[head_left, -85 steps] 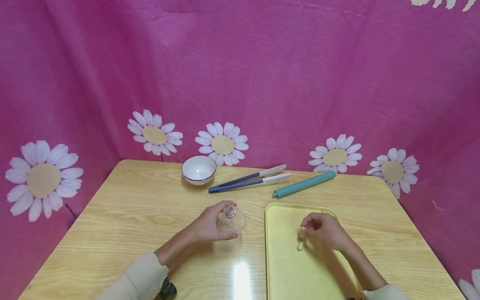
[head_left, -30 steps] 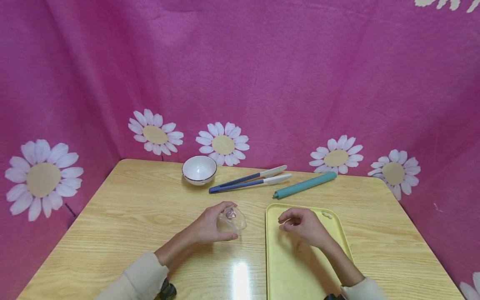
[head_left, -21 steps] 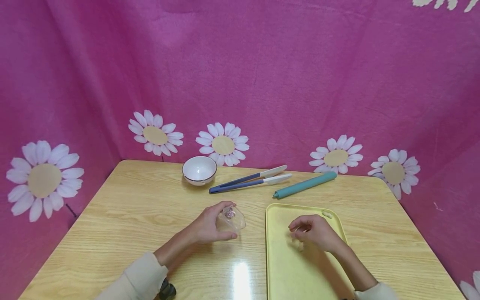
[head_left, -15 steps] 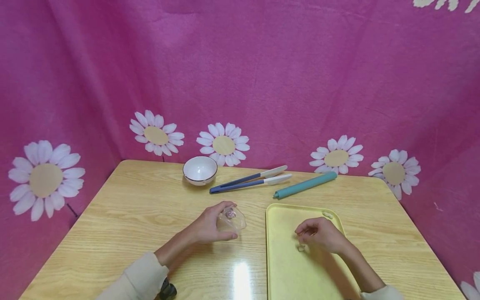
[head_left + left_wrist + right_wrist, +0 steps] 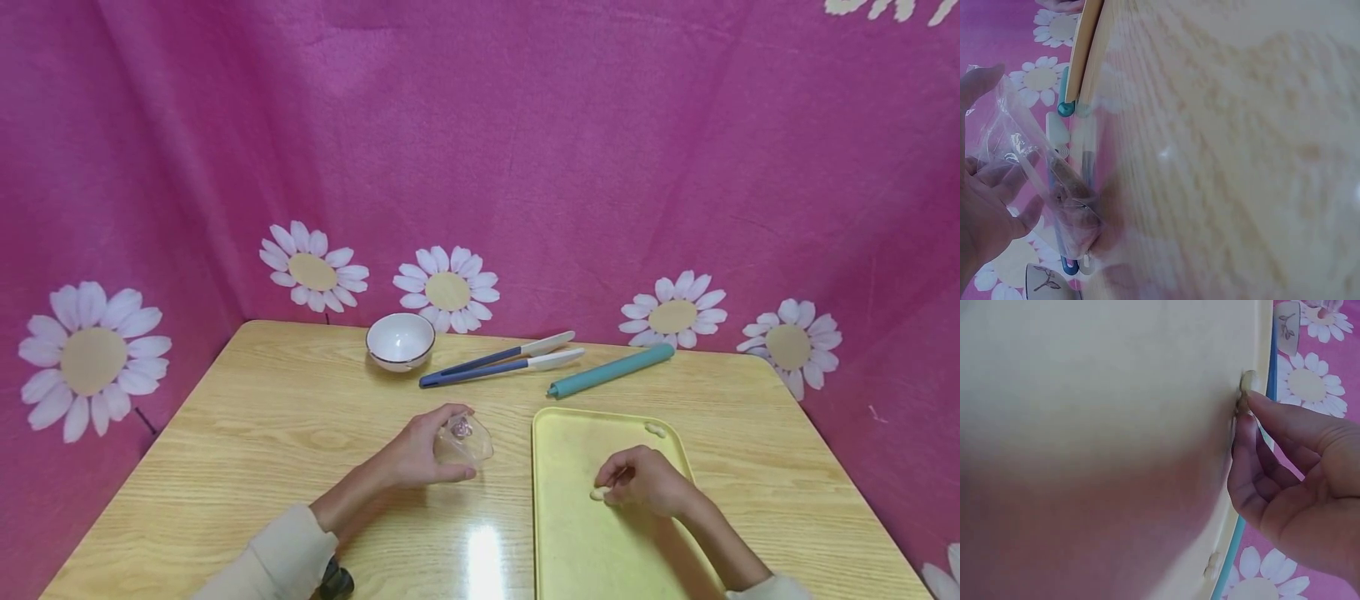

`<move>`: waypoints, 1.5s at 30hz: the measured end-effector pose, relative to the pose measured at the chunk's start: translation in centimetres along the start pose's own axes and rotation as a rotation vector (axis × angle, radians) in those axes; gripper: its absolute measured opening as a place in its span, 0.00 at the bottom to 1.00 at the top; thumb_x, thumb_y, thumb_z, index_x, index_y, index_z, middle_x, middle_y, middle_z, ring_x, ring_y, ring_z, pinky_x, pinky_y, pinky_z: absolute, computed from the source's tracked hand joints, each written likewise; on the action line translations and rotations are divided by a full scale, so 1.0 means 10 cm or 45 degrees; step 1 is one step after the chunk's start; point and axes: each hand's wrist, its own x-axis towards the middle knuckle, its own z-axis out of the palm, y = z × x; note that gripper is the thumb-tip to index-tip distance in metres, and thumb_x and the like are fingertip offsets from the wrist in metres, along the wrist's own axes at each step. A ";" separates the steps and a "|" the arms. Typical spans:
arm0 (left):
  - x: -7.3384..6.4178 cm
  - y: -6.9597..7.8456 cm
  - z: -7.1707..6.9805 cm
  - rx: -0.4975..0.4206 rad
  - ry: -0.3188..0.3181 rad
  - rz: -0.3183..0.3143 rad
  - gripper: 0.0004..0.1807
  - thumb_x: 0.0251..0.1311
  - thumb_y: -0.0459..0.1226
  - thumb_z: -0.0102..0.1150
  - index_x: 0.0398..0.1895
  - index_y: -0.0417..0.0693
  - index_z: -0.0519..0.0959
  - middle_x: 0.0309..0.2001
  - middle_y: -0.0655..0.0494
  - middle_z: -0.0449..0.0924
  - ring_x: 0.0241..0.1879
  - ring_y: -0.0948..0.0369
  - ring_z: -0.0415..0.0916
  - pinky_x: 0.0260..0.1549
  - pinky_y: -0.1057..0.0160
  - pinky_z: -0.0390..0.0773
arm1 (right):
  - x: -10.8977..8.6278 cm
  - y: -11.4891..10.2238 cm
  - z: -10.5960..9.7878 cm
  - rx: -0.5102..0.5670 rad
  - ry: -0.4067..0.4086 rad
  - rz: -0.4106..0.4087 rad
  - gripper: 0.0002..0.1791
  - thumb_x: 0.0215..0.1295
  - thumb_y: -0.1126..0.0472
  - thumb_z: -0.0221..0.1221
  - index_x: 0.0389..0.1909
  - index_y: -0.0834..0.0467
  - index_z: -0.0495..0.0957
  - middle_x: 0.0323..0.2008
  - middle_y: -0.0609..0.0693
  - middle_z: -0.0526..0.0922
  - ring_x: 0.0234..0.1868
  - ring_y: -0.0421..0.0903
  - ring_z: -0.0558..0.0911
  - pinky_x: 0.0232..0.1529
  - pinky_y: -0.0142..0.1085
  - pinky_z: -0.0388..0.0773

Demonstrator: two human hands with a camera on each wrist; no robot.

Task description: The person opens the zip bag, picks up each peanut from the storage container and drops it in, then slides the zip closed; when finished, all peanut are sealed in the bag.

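Note:
My left hand (image 5: 420, 450) holds a clear, crinkled plastic bag (image 5: 463, 442) low over the table, thumb on one side and fingers on the other. Through its film in the left wrist view, the bag (image 5: 1072, 200) shows something brownish near its lower end. My right hand (image 5: 648, 483) is low over the yellow tray (image 5: 570, 542), pinching a small pale peanut (image 5: 598, 493) between thumb and fingertips. Part of that peanut (image 5: 1249, 381) sticks out past the fingers in the right wrist view. Another peanut (image 5: 655, 429) lies in the tray's far right corner.
A white bowl (image 5: 400, 340) with a dark rim stands at the back of the wooden table (image 5: 247, 433). Right of it lie blue-and-white tongs (image 5: 487, 367) and a teal roll (image 5: 611, 371). A pink flowered cloth (image 5: 525, 167) hangs behind and at both sides.
Since a second ago my right hand has moved right and down over the tray and taken hold of the peanut. The left hand with the bag has stayed in place.

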 end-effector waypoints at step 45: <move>0.01 0.00 -0.01 -0.004 0.033 0.051 0.43 0.42 0.47 0.73 0.64 0.49 0.66 0.57 0.54 0.75 0.57 0.58 0.71 0.58 0.50 0.68 | 0.72 -0.97 0.59 0.202 0.291 -0.368 0.04 0.54 0.68 0.66 0.31 0.64 0.82 0.29 0.58 0.84 0.27 0.35 0.79 0.30 0.28 0.78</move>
